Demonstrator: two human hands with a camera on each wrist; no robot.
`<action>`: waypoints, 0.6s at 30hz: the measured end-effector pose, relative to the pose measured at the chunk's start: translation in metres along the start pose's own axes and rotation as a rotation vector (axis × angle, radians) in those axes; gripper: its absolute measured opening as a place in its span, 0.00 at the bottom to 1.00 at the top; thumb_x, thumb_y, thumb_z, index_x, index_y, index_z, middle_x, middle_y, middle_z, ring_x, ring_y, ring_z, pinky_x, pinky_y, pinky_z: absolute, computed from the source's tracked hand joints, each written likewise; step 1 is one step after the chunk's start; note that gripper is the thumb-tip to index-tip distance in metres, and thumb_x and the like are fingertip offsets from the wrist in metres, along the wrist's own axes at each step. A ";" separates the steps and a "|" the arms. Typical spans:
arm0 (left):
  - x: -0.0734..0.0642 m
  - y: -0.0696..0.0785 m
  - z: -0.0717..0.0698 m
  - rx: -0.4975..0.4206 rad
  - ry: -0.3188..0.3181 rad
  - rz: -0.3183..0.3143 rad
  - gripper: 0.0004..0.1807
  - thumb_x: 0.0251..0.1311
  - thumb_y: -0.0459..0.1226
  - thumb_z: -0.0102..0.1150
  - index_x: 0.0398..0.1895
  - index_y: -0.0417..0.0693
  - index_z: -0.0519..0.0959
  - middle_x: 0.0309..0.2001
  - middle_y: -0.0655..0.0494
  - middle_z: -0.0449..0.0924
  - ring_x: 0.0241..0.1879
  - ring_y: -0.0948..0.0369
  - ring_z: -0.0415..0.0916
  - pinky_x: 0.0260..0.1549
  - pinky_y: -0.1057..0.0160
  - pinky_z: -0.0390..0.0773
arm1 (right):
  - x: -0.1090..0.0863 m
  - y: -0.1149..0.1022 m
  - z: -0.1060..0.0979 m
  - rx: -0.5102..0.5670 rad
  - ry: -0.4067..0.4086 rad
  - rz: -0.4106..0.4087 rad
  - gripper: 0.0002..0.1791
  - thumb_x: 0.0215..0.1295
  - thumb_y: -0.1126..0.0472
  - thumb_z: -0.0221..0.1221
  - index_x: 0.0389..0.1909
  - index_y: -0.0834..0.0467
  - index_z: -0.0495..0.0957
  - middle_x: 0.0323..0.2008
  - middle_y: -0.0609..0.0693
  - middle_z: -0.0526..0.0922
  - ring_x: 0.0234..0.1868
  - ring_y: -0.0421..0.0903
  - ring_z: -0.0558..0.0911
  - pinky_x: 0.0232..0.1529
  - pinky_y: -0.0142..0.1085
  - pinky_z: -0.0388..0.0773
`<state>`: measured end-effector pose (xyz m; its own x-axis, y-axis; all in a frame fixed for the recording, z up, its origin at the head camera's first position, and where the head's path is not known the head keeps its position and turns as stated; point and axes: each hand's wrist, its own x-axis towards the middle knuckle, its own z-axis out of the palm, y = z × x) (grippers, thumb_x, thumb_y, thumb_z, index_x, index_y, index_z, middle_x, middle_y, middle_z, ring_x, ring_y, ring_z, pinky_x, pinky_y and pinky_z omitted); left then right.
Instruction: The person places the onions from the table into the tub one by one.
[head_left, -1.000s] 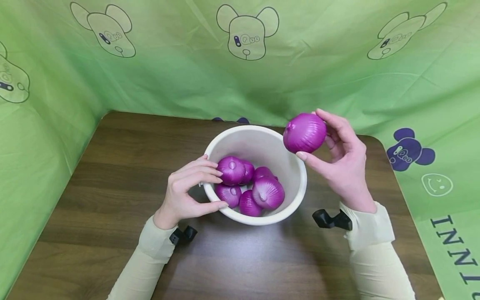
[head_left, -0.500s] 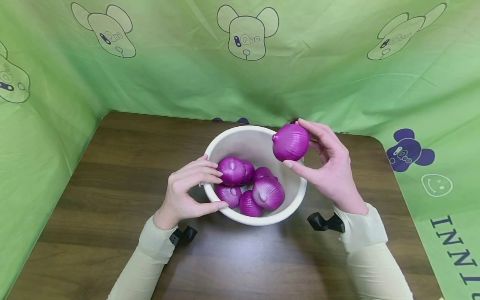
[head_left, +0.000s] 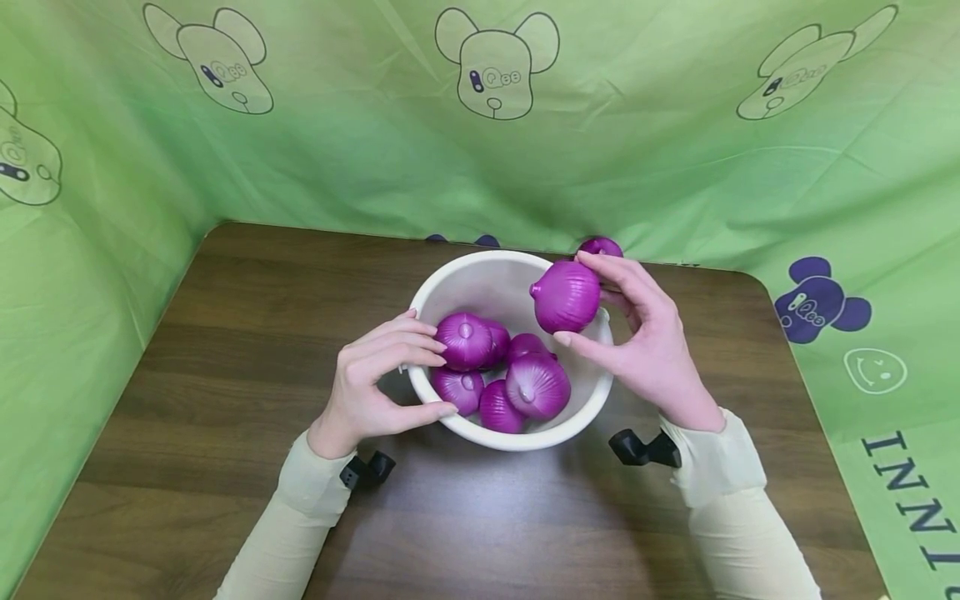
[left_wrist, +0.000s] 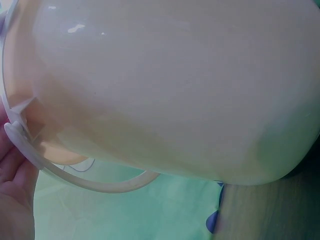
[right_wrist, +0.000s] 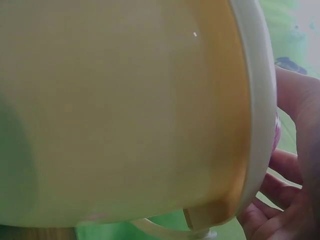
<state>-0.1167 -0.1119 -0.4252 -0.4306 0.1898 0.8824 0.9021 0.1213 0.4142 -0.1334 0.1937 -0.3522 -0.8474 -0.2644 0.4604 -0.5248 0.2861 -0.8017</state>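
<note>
A white bucket (head_left: 487,287) stands mid-table in the head view, with several purple onions (head_left: 537,386) lying inside. My left hand (head_left: 371,387) grips its left rim, fingers over the edge and thumb at the front. Above the bucket's right side, my right hand (head_left: 651,346) holds another purple onion (head_left: 567,297) between thumb and fingers, its knobbed end turned left. In the left wrist view the bucket's outer wall (left_wrist: 170,90) fills most of the picture. The right wrist view shows the rim (right_wrist: 262,100) covering most of the held onion (right_wrist: 277,132).
One more onion (head_left: 600,246) shows behind the bucket, partly hidden by my right hand. The bucket's curved handle (left_wrist: 110,186) hangs at its far side. Green printed cloth (head_left: 337,158) rises beyond the brown wooden table (head_left: 247,350).
My right hand has carried its onion left and nearer, from beside the right rim to over the bucket. The onion behind has come into view. My left hand has stayed still.
</note>
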 end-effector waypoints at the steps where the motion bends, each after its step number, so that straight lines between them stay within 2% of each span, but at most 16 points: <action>1: 0.000 0.000 0.000 -0.001 0.000 0.001 0.22 0.49 0.49 0.80 0.34 0.39 0.87 0.36 0.47 0.87 0.40 0.46 0.84 0.60 0.40 0.77 | 0.000 -0.003 0.001 -0.004 -0.004 0.000 0.47 0.41 0.83 0.75 0.67 0.60 0.75 0.62 0.55 0.75 0.57 0.51 0.79 0.60 0.38 0.79; 8: 0.000 0.000 0.000 -0.004 0.001 0.000 0.22 0.49 0.49 0.80 0.34 0.39 0.87 0.36 0.46 0.87 0.40 0.46 0.84 0.60 0.40 0.77 | 0.000 -0.021 0.004 -0.050 -0.017 -0.007 0.44 0.42 0.82 0.74 0.66 0.63 0.75 0.61 0.59 0.76 0.57 0.47 0.79 0.59 0.34 0.79; 15: 0.000 0.001 0.000 -0.002 -0.001 0.000 0.22 0.49 0.49 0.80 0.34 0.39 0.87 0.36 0.46 0.87 0.40 0.46 0.84 0.60 0.40 0.77 | -0.001 -0.022 0.003 -0.070 -0.028 -0.002 0.45 0.42 0.81 0.75 0.66 0.62 0.75 0.61 0.57 0.76 0.57 0.46 0.78 0.59 0.34 0.79; 18: 0.000 0.000 0.000 0.000 -0.002 -0.003 0.22 0.49 0.49 0.80 0.34 0.39 0.87 0.36 0.46 0.87 0.41 0.47 0.84 0.60 0.40 0.77 | -0.002 -0.021 0.003 -0.065 -0.031 -0.002 0.44 0.43 0.81 0.75 0.66 0.63 0.75 0.61 0.58 0.76 0.58 0.49 0.78 0.60 0.36 0.79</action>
<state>-0.1162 -0.1118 -0.4253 -0.4332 0.1917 0.8807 0.9009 0.1219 0.4167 -0.1205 0.1854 -0.3369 -0.8438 -0.2933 0.4494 -0.5318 0.3448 -0.7735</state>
